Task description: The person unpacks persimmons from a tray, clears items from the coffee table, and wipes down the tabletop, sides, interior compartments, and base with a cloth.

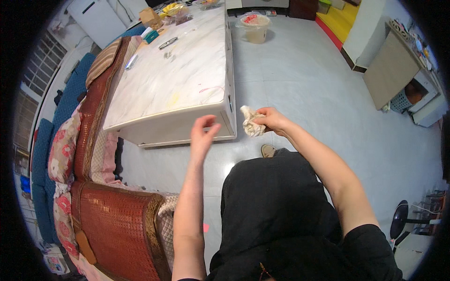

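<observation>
A crumpled off-white cloth (254, 123) is gripped in my right hand (273, 121), held above the grey floor just right of the table's near corner. My left hand (204, 129) holds nothing; its fingers are curled with the thumb apart, in front of the near end panel of the low marble-patterned table (172, 84). On the tabletop lie a dark oval loop-shaped object (168, 43), a crumpled clear scrap (169, 55) and a slim whitish-blue object (131, 61). Red and yellow marks show near its closest edge.
A sofa with reddish-brown mats (112, 224) runs along the left. A paper bag (151, 18), a teal tissue box (150, 36) and bagged bananas (171, 10) stand at the table's far end. Beyond it, a lidded plastic bucket (256, 31) is on the floor. A cabinet (393, 68) stands right.
</observation>
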A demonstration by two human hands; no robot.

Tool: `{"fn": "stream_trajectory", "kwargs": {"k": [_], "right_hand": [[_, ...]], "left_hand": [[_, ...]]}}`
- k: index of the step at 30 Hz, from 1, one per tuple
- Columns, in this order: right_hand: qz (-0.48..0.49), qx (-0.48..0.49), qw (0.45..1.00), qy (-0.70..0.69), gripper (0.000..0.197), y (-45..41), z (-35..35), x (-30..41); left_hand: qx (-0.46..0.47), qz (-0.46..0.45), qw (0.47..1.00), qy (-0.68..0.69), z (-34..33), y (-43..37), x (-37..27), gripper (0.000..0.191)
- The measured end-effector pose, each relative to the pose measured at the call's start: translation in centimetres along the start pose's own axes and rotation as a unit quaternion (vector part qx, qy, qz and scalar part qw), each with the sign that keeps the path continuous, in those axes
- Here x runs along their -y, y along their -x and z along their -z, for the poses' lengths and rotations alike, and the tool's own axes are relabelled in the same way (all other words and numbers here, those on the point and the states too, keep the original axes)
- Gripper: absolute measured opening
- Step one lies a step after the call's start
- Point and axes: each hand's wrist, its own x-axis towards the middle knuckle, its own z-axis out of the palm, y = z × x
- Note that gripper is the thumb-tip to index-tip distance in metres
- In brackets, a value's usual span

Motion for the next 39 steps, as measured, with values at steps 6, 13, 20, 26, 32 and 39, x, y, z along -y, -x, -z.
{"fn": "stream_trajectory", "kwargs": {"k": [6,13,20,26,32,39], "right_hand": [[0.01,-0.096,0.994,-0.055,0.032,-3.9,3.2,-4.3],[0.052,-0.113,0.989,-0.077,0.036,-10.3,4.2,-5.4],[0.126,-0.145,0.98,0.061,0.039,-19.2,4.4,-1.0],[0.187,-0.126,0.957,0.185,0.047,-28.1,2.8,2.7],[0.144,-0.001,0.938,0.315,0.047,-31.8,3.2,4.6],[0.178,0.008,0.94,0.29,0.046,-30.0,4.0,4.0]], "left_hand": [[-0.064,0.0,0.996,-0.069,1.5,-6.5,-0.2,0.02],[-0.083,-0.039,0.953,-0.288,-1.8,-12.8,1.3,0.016],[-0.166,-0.153,0.875,-0.429,-2.7,-13.3,3.0,0.015],[-0.156,-0.133,0.889,-0.41,-3.1,-13.4,2.7,0.013],[-0.158,-0.128,0.896,-0.395,-3.4,-14.0,2.2,0.012],[-0.151,-0.124,0.897,-0.396,-2.9,-13.6,2.1,0.014]]}}
